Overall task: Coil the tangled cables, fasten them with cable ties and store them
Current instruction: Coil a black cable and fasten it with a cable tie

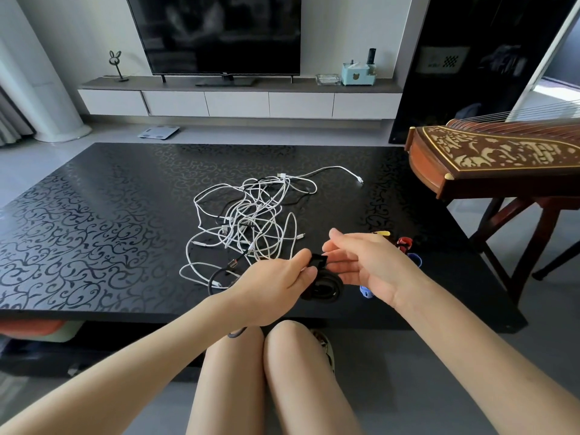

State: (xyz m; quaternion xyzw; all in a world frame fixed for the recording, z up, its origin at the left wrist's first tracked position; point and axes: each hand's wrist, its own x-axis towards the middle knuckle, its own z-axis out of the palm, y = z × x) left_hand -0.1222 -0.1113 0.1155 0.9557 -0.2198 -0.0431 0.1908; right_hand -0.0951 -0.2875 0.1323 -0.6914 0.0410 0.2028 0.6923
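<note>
Head view: left hand point(277, 277) grips black coiled cable point(329, 289); right hand point(373, 262) straight-fingered, touching it.

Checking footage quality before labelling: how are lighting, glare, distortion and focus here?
Head view: soft daylight, no hard shadows; pale sheen on the table; wide-angle distortion stretches the corners; left hand, right hand and coil are sharp; TV shows dim reflections.
</note>
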